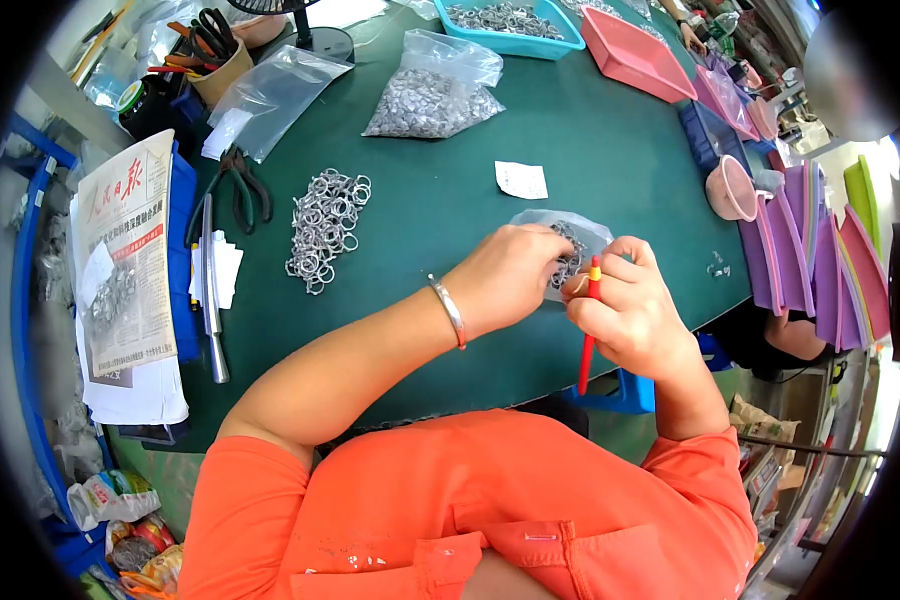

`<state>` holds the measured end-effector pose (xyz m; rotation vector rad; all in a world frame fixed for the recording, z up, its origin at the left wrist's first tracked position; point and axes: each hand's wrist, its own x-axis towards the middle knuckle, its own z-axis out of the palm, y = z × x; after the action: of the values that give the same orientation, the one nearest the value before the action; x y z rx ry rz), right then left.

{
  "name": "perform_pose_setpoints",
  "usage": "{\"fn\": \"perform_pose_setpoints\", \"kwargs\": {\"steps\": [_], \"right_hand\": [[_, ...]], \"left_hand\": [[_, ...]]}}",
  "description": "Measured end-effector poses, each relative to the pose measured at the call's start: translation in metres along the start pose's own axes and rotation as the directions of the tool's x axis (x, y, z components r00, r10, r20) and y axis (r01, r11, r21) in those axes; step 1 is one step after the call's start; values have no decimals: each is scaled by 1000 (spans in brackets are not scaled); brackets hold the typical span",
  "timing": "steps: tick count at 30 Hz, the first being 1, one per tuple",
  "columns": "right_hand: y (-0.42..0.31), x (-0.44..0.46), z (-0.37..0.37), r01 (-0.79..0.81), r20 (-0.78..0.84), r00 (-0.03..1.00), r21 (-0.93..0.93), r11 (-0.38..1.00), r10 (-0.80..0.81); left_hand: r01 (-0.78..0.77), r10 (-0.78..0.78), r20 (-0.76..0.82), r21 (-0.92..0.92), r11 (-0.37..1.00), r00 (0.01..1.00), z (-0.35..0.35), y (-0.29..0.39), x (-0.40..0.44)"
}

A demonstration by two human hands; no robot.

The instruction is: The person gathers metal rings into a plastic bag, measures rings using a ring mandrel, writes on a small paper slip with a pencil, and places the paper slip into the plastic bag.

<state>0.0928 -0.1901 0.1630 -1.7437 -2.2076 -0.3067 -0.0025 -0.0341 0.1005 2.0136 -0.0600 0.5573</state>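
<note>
My left hand [505,275], with a silver bangle at the wrist, reaches over a clear plastic bag [592,232] that holds small metal rings [570,262]. Its fingers bend down at the bag's opening, and their tips are partly hidden. My right hand [625,310] is closed round a red pen [587,345] with a yellow band, beside the bag's right edge. Left of my left forearm lies a loose pile of metal rings [327,225]. Just above the bag, a small white paper slip [521,180] rests on the green table [420,200].
Pliers [238,190], a metal rod [210,290] and a newspaper [125,250] lie at left. A filled bag [435,95], a blue tray [510,42] and a pink tray [635,55] are at the back. Purple bins [785,240] stand at right; another person's hand [692,38] shows beyond.
</note>
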Motion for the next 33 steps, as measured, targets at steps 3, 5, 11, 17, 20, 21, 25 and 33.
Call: {"fn": "perform_pose_setpoints", "kwargs": {"steps": [3,5,11,17,20,21,25,33], "right_hand": [[4,-8,-5,-15,-29,999,4,1000,15],[6,-11,-7,-41,-83,996,3,999,41],[12,-16,-3,-88,-96,991,81,993,95],[12,-7,5,-48,-132,989,119,992,63],[11,-6,3,-65,-100,992,151,986,80],[10,-5,3,-74,-93,992,159,984,90],[9,-2,6,-71,-73,994,152,986,83],[-23,48,40,148,-361,932,447,882,27]], "left_hand": [[-71,72,-97,12,997,993,-6,-1,-4],[32,-32,-104,2,999,994,-32,13,-15],[333,-396,15,512,792,918,-72,-5,-88],[287,-402,29,652,702,915,-51,-17,-128],[398,-501,63,525,752,863,-53,-19,-126],[427,-498,48,449,785,866,-54,-16,-125],[503,-539,16,339,795,842,-57,-17,-124],[434,-414,-132,324,841,900,-44,-25,-129]]}}
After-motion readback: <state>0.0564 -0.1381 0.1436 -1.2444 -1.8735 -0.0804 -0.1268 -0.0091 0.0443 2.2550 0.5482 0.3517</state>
